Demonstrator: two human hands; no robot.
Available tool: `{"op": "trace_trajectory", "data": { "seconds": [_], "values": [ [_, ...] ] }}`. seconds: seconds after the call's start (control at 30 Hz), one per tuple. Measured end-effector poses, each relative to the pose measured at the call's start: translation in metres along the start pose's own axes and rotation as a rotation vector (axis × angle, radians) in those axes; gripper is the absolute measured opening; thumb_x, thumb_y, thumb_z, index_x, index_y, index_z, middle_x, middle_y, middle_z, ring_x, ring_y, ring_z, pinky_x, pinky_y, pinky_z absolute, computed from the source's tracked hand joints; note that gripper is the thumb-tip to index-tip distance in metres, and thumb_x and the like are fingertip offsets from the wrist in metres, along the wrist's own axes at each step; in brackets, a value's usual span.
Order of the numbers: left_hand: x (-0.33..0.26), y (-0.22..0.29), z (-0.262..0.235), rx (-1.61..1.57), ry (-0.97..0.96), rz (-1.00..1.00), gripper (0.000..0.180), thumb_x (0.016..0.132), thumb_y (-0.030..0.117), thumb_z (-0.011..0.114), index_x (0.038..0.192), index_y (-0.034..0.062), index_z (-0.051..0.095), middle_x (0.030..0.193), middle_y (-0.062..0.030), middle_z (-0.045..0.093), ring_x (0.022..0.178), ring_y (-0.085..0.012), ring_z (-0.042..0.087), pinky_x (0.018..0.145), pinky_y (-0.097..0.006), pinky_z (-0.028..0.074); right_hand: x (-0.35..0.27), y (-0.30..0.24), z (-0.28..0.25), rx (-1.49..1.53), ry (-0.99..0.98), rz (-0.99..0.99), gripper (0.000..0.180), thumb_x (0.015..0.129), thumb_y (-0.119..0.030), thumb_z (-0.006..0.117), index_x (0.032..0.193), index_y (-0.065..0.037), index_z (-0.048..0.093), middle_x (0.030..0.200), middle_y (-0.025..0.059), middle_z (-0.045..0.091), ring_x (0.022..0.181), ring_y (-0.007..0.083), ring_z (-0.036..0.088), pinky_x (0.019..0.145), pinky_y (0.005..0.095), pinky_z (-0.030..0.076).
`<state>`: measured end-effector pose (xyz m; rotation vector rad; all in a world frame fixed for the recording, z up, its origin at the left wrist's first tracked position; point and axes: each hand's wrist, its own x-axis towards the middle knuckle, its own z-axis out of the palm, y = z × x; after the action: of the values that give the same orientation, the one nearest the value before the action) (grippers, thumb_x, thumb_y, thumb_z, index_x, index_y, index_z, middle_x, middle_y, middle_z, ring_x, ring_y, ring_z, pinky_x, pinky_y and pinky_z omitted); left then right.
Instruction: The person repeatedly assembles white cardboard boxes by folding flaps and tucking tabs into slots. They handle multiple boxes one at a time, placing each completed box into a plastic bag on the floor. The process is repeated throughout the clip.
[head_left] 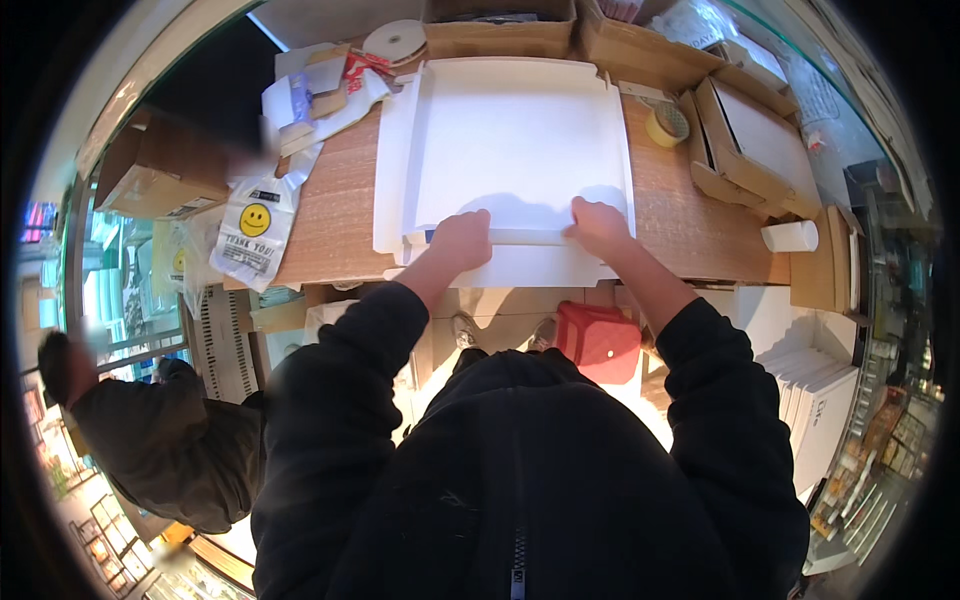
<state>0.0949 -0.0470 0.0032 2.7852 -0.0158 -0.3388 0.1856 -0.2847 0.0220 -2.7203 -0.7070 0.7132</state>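
Note:
A large white cardboard box (515, 140), partly folded, lies on the wooden table (335, 205) with its inside facing up. Low walls stand along its sides, and a near flap (525, 268) reaches over the table's front edge. My left hand (463, 240) is closed on the box's near fold, left of the middle. Level with it, to the right, my right hand (600, 230) grips the same fold with bent fingers. Both thumbs are on the inner side, and the fingertips are mostly hidden.
Right of the box are a tape roll (667, 125), an opened brown carton (755, 145) and a white cup-like roll (790, 237). To the left hangs a plastic bag (257, 225) with a yellow smiley. Below stands a red stool (598, 343). Another person's sleeve (170, 440) shows at lower left.

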Motion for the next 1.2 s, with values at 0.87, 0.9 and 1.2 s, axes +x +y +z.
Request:
{"op": "trace_trajectory", "data": {
  "seconds": [0.87, 0.9, 1.2],
  "values": [
    [-0.016, -0.012, 0.012, -0.485, 0.498, -0.352, 0.025, 0.083, 0.030, 0.061, 0.079, 0.0051, 0.061, 0.081, -0.0141, 0.062, 0.071, -0.0308, 0.059, 0.063, -0.039, 0.047, -0.006, 0.020, 0.038, 1.423, 0.638, 0.205, 0.033, 0.092, -0.024, 0.053, 0.064, -0.006, 0.053, 0.054, -0.0021, 0.044, 0.048, 0.0067, 0.039, 0.045, 0.0243, 0.030],
    [-0.018, -0.001, 0.009, -0.483, 0.576, -0.244, 0.023, 0.082, 0.029, 0.063, 0.084, 0.0054, 0.061, 0.087, -0.0134, 0.063, 0.075, -0.0299, 0.060, 0.067, -0.039, 0.047, -0.014, 0.027, 0.035, 1.465, 0.735, 0.145, 0.031, 0.093, -0.022, 0.053, 0.067, -0.006, 0.054, 0.054, -0.0026, 0.043, 0.047, 0.0064, 0.038, 0.044, 0.0234, 0.029],
    [-0.009, 0.061, -0.002, -0.053, 0.260, 0.309, 0.033, 0.079, 0.021, 0.070, 0.107, 0.0066, 0.059, 0.103, -0.0101, 0.063, 0.098, -0.0309, 0.057, 0.087, -0.042, 0.042, -0.085, 0.076, 0.049, 1.088, 0.547, 0.211, 0.027, 0.088, -0.008, 0.058, 0.114, -0.002, 0.061, 0.098, 0.0071, 0.066, 0.087, 0.0119, 0.060, 0.078, 0.0256, 0.049]
  ]
}}
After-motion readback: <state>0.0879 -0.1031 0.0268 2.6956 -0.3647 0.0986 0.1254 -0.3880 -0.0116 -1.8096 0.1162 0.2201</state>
